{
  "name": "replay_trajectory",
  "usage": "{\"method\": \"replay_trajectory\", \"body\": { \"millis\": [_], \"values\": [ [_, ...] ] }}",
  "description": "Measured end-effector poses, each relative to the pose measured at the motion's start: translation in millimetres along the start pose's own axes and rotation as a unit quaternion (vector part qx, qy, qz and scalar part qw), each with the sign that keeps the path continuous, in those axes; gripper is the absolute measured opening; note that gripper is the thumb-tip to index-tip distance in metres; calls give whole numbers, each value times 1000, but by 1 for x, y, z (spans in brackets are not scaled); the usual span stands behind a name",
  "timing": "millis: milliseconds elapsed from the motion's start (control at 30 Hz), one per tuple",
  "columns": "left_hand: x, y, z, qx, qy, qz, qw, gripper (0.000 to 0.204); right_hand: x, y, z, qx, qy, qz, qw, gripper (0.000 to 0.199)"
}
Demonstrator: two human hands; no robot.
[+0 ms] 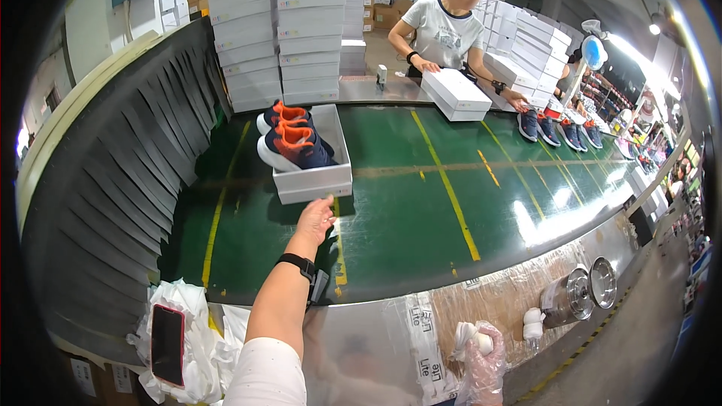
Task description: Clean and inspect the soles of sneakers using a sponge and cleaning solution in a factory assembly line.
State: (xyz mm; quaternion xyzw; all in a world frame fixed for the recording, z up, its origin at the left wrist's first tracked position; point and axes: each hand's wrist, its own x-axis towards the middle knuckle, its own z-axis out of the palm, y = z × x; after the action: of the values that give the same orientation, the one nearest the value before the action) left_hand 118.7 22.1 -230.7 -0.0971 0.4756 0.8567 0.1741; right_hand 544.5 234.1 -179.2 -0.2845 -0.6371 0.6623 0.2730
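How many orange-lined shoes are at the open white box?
2. At the open white box, the nearer shoe is toward its front and the farther shoe just behind it, both at its left side. They hide some of the inside, so another could be unseen.

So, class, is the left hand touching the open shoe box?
Cannot tell: in the head view, the left hand borders the open shoe box, but depth between them is unclear.

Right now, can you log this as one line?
Bare left hand: beside near end of open white cardboard box, contact unclear | Navy-and-orange sneakers: overlapping box's left side | Below: green surface
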Motion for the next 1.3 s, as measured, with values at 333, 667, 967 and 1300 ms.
{"method": "replay_trajectory", "body": {
  "millis": [333, 667, 967, 1300],
  "values": [
    [-145, -59, 53, 632, -312, 100, 702, 56, 27, 67, -35, 104, 33, -28, 994, 37],
    [-301, -152, 55, 792, -359, 225, 439, 82, 10, 62, -29, 76, 2, -65, 995, 30],
    [-358, -159, 40, 718, -475, 180, 475, 82, 6, 58, -29, 103, 11, -61, 993, 30],
    [-352, -166, 34, 723, -456, 211, 475, 82, 3, 42, -28, 57, -22, -28, 998, 33]
  ]
}}
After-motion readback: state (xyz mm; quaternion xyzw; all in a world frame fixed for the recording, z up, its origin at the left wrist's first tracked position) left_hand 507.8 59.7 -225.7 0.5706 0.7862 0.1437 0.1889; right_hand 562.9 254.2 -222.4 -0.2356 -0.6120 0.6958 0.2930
